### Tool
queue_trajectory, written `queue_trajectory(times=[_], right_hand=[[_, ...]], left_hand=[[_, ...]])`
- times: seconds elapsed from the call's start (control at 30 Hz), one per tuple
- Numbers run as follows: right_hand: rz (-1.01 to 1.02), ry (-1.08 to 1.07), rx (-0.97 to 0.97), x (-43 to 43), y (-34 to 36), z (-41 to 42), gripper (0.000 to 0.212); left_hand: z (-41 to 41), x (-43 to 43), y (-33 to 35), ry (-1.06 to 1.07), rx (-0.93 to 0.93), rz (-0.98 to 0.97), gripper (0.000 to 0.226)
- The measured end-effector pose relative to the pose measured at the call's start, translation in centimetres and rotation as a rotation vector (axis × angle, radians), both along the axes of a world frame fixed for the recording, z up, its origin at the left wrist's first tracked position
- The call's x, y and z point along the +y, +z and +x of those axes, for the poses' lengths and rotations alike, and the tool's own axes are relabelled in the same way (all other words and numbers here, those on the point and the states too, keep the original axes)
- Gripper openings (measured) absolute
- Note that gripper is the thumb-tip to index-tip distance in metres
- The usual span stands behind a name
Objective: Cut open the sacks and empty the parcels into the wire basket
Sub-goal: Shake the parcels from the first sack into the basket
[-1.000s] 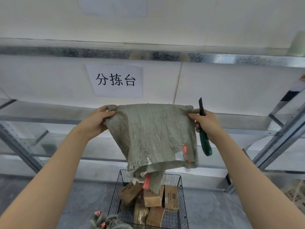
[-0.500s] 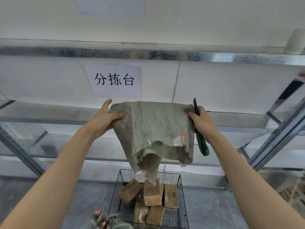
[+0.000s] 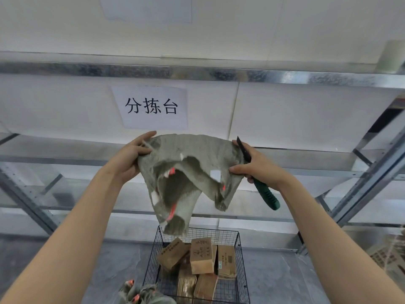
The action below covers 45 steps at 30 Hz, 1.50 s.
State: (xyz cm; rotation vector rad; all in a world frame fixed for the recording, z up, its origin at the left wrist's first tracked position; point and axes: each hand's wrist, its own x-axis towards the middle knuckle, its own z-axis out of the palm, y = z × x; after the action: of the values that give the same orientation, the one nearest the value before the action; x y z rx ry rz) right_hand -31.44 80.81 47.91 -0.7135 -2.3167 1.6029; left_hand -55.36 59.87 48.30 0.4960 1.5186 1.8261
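Shelving (image 3: 197,72) of galvanised steel spans the view from 9 to 3 o'clock. Its top beam runs edge to edge and slanted braces close in at both sides. Grey floor (image 3: 285,277) shows on either side of the wire basket (image 3: 242,270), which stands at 6 o'clock with its far rim towards the shelving.

At centre a grey-green woven sack (image 3: 188,172) is held up limp, with its torn mouth gaping towards the viewer. Its lowest frayed edge hangs over the basket's far rim, and contact cannot be judged. Open air separates the sack from the shelf beams behind.

A white paper sign (image 3: 151,107) with three black characters is fixed at 12 o'clock of the sack. Brown cardboard parcels (image 3: 201,255) lie jumbled inside the basket.

The left hand (image 3: 131,159) grips the sack's upper corner at 9 o'clock, thumb on the near face. The right hand (image 3: 256,165) pinches the opposite corner at 3 o'clock under its thumb. Its lower fingers are curled round a knife (image 3: 265,191) with a green handle, the black blade pointing to 11 o'clock.

A second sack (image 3: 142,295), crumpled, lies at 7 o'clock beside the basket.
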Motion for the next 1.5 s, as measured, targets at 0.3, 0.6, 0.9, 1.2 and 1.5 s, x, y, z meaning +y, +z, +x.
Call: queue_trajectory(times=[0.3, 0.6, 0.9, 1.2, 1.5], right_hand=[[-0.077, -0.071, 0.176, 0.8, 0.5, -0.4, 0.038], [-0.196, -0.065, 0.141, 1.8, 0.3, -0.3, 0.039], [-0.289, -0.143, 0.152, 1.7, 0.5, -0.8, 0.035], [-0.157, -0.079, 0.150, 0.9, 0.7, -0.7, 0.045], [0.192, -0.112, 0.020, 0.4, 1.9, -1.0, 0.032]], left_hand=[[-0.4, -1.0, 0.4, -0.018, 0.168, -0.220, 0.038], [1.0, -1.2, 1.8, -0.306, 0.541, -0.482, 0.040], [1.5, -0.2, 1.4, -0.226, 0.881, -0.633, 0.020], [1.7, 0.2, 2.0, -0.004, 0.725, -0.618, 0.026], [0.7, -1.0, 2.3, -0.215, 0.404, -0.555, 0.017]])
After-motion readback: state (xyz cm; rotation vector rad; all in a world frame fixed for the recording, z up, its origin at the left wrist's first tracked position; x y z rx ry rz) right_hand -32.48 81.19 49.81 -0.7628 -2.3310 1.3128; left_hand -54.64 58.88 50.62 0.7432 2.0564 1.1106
